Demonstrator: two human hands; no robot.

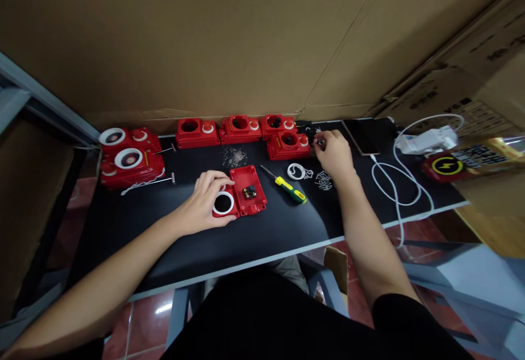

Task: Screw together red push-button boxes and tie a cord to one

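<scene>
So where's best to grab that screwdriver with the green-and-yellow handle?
Probably by its thick handle, from above and the right: the screwdriver lies flat, handle at the near right end, thin shaft pointing away and left.

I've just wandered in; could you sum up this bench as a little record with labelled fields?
Left hand: gripping a ringed red part
Beside it: open red shell with a small black component inside
Right hand: at the back; its grip is unclear
Tool: green-and-yellow screwdriver, lying between the hands
Small pieces: screws, loose white ring
Back: four red boxes
Far left: two white-ringed red boxes
</scene>
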